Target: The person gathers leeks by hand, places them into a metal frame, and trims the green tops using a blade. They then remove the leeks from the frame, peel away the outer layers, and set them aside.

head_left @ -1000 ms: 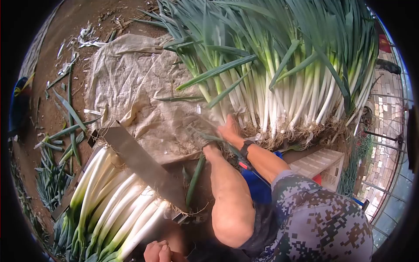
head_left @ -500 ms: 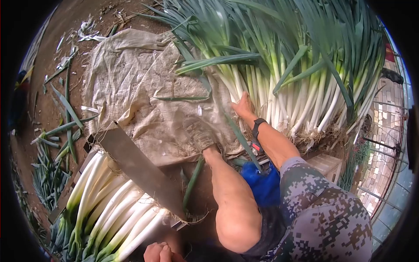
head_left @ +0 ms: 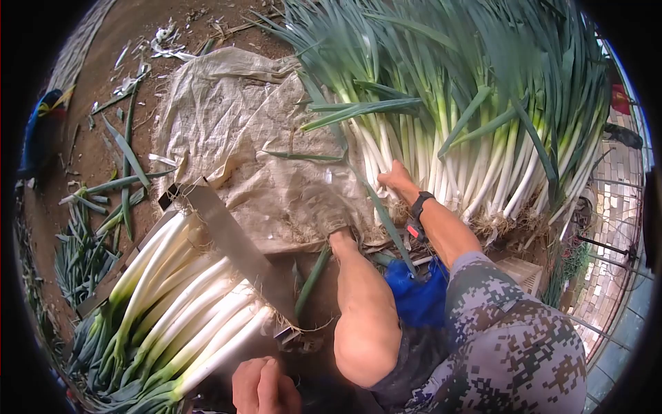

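The pile of leeks [head_left: 469, 159] lies in front of you on the ground, with long white stalks, dark green leaves and earthy roots turned to you. Your right hand [head_left: 398, 177] rests on the stalks at the left edge of the pile. Its fingers are hidden among them, so I cannot tell if it grips one. Since a moment ago your left hand [head_left: 261, 386] has come up more into view; it is curled, and whether it holds anything is unclear. The metal frame [head_left: 227, 234] holds cleaned leeks [head_left: 193, 310] side by side.
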### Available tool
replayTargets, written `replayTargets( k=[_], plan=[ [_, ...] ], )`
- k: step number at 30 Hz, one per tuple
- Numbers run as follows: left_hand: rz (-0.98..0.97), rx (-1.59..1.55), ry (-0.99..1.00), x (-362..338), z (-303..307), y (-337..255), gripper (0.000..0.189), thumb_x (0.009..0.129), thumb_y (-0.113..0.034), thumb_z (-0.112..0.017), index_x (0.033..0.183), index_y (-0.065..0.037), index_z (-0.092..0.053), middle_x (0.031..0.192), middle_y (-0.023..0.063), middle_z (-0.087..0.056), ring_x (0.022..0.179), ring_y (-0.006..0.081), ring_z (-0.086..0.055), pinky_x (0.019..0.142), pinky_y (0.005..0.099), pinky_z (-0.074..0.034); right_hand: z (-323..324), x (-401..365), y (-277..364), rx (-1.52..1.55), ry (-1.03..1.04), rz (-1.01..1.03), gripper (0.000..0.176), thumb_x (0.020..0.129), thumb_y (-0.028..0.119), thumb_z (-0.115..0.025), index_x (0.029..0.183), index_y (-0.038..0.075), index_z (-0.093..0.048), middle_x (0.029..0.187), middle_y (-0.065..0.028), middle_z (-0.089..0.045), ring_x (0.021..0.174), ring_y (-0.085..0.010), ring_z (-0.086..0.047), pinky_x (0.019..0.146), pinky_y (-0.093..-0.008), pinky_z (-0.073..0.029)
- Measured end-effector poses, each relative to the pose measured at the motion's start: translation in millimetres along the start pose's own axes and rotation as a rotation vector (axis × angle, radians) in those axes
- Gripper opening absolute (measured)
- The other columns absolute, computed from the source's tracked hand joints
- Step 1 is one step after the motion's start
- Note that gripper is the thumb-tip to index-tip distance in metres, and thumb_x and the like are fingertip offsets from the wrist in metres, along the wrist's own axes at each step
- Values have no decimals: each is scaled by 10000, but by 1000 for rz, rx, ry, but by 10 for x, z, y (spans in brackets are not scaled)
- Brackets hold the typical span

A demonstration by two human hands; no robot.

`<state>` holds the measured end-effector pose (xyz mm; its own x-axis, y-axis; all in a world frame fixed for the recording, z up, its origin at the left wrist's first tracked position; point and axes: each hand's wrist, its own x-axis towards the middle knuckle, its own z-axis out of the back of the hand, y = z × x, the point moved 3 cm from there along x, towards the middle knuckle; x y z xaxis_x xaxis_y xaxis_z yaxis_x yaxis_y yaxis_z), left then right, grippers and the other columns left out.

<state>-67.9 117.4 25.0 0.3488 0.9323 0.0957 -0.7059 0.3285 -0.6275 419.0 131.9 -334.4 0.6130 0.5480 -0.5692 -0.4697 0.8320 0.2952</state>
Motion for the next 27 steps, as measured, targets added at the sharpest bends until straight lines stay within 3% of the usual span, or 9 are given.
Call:
replayTargets(
  k=[6,10,14,15,17,22,25,26,27],
  plan=[
    [-10,-39,-122,-271,-103,55,312,721,110,-657,1013,4,-688,936,178,-686,822,361,-675,733,417,-559,155,-742,88,724,541,48,228,845,109,-696,1009,-38,-639,864,-121,-688,768,-210,-688,669,-363,-595],
    [1,-49,-187,-339,-176,25,335,715,104,-661,1029,-12,-682,957,164,-689,824,363,-669,735,432,-546,663,-1367,436,625,659,148,232,878,162,-675,1025,-15,-643,915,-127,-696,830,-220,-708,771,-372,-618],
    [-14,-131,-210,-345,-265,9,293,760,109,-656,1020,-24,-673,936,166,-677,820,358,-672,709,421,-547,629,-1382,322,1277,807,2,275,911,210,-653,1063,-19,-644,971,-107,-675,940,-277,-687,910,-445,-583],
    [-43,-165,-239,-333,-279,-11,268,786,103,-653,1021,-24,-669,934,163,-674,809,359,-671,701,414,-546,712,-1653,496,1249,726,-129,237,928,214,-625,1024,-2,-640,953,-112,-672,904,-288,-692,930,-447,-584],
    [-32,-265,-253,-380,-244,-46,255,801,98,-652,1026,-20,-665,929,172,-669,797,368,-663,697,410,-544,755,-2056,767,1384,976,-107,251,918,236,-633,1017,5,-626,940,-113,-671,901,-286,-690,908,-446,-587],
    [197,-674,-285,-535,-312,-54,202,915,-3,-675,1115,12,-653,958,116,-703,904,216,-685,807,321,-530,841,-2713,1064,1520,1083,141,337,907,280,-646,1116,18,-612,1030,-134,-668,935,-313,-686,883,-464,-585],
    [361,-897,-107,-582,-225,-542,214,977,-37,-664,1189,-12,-650,1031,65,-692,950,104,-651,838,244,-527,831,-3035,1015,1495,1006,52,356,910,289,-656,1135,17,-612,1040,-139,-670,975,-327,-685,907,-477,-577],
    [351,-929,-55,-624,-250,-702,251,960,-74,-694,1201,-19,-645,1060,88,-693,952,142,-664,846,274,-530,881,-3285,1110,1467,994,63,305,938,265,-649,1119,33,-568,975,-66,-583,913,-221,-631,833,-384,-597],
    [340,-963,2,-658,-280,-851,295,944,-110,-724,1213,-26,-639,1089,111,-693,954,180,-676,854,305,-533,853,-3409,1082,1529,1135,55,363,931,255,-658,1184,21,-544,1026,-78,-596,961,-227,-640,872,-390,-592]
  ],
)
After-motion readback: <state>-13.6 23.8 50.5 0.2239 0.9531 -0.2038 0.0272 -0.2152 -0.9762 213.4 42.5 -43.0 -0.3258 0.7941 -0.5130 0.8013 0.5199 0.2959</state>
